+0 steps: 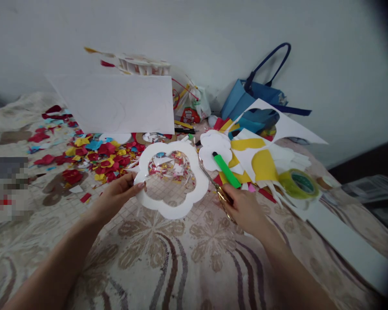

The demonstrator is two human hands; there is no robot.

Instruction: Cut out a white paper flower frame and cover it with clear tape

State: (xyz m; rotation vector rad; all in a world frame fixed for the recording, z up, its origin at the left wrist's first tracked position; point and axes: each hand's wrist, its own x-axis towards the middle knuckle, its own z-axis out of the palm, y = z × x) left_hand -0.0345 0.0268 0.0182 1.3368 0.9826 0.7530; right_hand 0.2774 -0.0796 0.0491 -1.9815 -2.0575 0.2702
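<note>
My left hand [124, 187] pinches the left edge of a white flower-shaped paper ring [177, 211], thumb on top. The ring has a scalloped outer edge and a large cut-out middle, through which paper scraps show. In my right hand [242, 206] is a pair of gold-handled scissors [224, 196], its blades pointing up and left beside the ring's right edge. I cannot tell whether the blades touch the paper. Just beyond the scissors, a green marker [226, 170] with a black cap lies partly over a smaller white paper flower [213, 146].
Red, yellow and blue paper pieces [106, 157] cover the back left. A large white sheet [126, 103] stands upright behind. At right are yellow paper pieces [263, 165], a roll of tape [299, 184], a white strip [345, 245] and a cut-out sheet [294, 127]. A blue bag [242, 97] stands behind.
</note>
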